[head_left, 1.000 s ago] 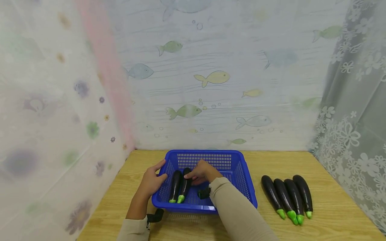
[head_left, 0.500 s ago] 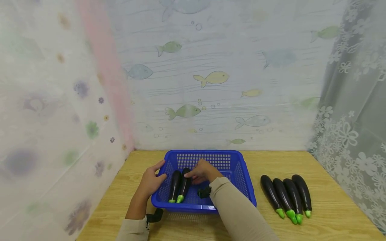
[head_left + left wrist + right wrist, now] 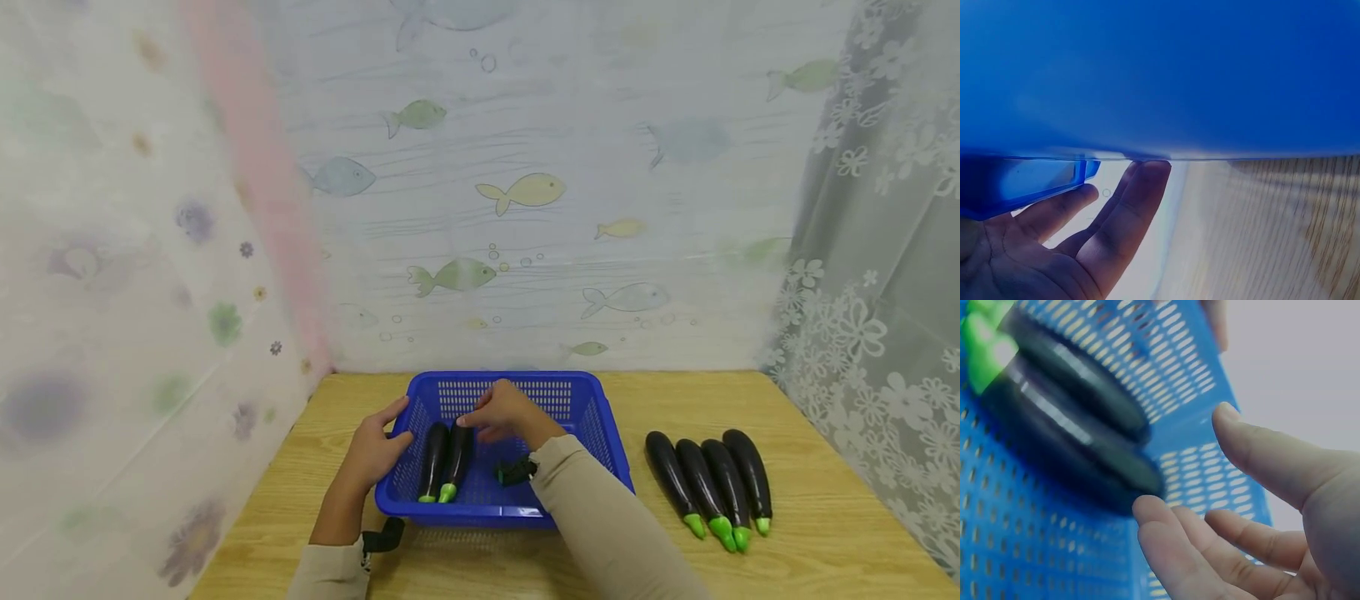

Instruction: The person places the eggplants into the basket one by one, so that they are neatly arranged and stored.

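Observation:
Two dark eggplants with green stems lie side by side in the left part of a blue plastic basket [image 3: 525,512]: the outer eggplant [image 3: 434,460] and the inner eggplant [image 3: 457,462]. My left hand [image 3: 378,446] holds the basket's left rim, thumb over the edge and fingers against the outside. In the left wrist view the basket's blue wall [image 3: 1166,75] fills the upper half. Over the basket, my right hand [image 3: 506,412] is at the far end of the inner eggplant. The right wrist view shows its thumb and fingers spread apart with nothing between them, fingertips beside that eggplant [image 3: 1072,434].
Several more eggplants [image 3: 708,483] lie in a row on the wooden table [image 3: 825,508], right of the basket. A patterned curtain [image 3: 540,275] hangs behind the table, with others at both sides.
My right hand has lifted off the inner eggplant and moved slightly up, its fingers letting go. The eggplants stay in place, and my left hand keeps its hold on the rim.

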Demonstrator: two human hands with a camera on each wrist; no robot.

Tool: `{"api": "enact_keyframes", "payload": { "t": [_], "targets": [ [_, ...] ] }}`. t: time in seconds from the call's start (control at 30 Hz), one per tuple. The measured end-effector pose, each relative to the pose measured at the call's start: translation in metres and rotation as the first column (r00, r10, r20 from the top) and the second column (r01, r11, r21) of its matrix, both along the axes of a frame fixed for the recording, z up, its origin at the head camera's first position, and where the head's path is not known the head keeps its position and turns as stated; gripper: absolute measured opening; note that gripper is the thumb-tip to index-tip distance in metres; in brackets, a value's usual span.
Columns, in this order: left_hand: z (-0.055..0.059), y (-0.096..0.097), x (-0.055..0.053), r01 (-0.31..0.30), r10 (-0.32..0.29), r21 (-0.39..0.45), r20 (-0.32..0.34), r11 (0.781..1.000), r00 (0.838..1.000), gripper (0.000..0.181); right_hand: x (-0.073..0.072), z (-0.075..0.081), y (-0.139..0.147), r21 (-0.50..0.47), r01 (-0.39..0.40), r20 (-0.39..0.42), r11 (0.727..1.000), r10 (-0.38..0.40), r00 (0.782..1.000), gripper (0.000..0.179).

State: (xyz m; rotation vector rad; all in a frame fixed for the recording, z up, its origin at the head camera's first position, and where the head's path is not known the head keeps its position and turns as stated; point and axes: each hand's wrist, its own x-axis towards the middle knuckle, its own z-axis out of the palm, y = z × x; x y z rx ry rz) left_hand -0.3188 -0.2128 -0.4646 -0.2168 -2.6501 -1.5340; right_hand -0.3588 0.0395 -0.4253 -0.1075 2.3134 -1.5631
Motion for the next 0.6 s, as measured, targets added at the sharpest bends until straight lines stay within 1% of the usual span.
{"api": "enact_keyframes", "payload": {
  "t": [0.1,0.2,0.27,0.4,0.5,0.6],
  "targets": [
    [0.001,0.001,0.001,0.005,-0.005,0.003,-0.006,1.000,1.000,0.065,0.001,0.007,0.002,-0.029,-0.021,-0.008,0.999,0.021,1.000,0.059],
    [0.001,0.001,0.002,0.012,-0.012,0.015,-0.012,1.000,1.000,0.065,0.001,0.012,0.003,-0.035,-0.040,-0.013,0.999,0.040,0.999,0.061],
    [0.001,0.002,0.001,0.020,-0.020,0.019,-0.020,1.000,1.000,0.065,0.002,0.014,0.005,-0.024,-0.050,-0.021,0.998,0.050,0.999,0.060],
    [0.001,0.001,0.002,0.017,-0.016,0.015,-0.018,1.000,1.000,0.064,0.006,0.021,0.009,0.002,-0.066,-0.044,0.998,0.066,0.997,0.054],
    [0.001,0.001,0.001,0.014,-0.013,0.008,-0.017,1.000,1.000,0.064,0.009,0.027,0.014,0.007,-0.076,-0.062,0.997,0.077,0.995,0.053],
    [0.002,0.001,0.001,0.011,-0.011,0.009,-0.015,1.000,1.000,0.064,0.013,0.033,0.020,0.004,-0.085,-0.077,0.996,0.085,0.993,0.058]
  ]
}}
